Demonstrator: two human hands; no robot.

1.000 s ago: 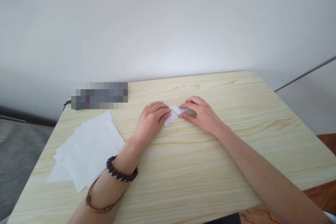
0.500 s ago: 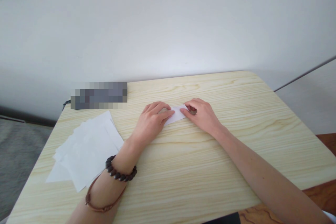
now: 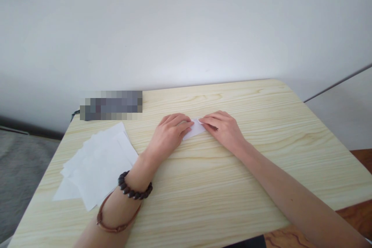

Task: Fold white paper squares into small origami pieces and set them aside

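Pressing, not pinching: your left grip (image 3: 167, 137) and right grip (image 3: 225, 130) lie spread and nearly flat, with the fingertips meeting on the small folded paper (image 3: 195, 128). It sits on the desk (image 3: 232, 186) between them. You seem to be flattening a crease; a further fold would call for lined-up edges and one steadying grip. Left of the grips lies a loose stack of white sheets (image 3: 99, 162), and beyond it a blurred dark object (image 3: 112, 104).
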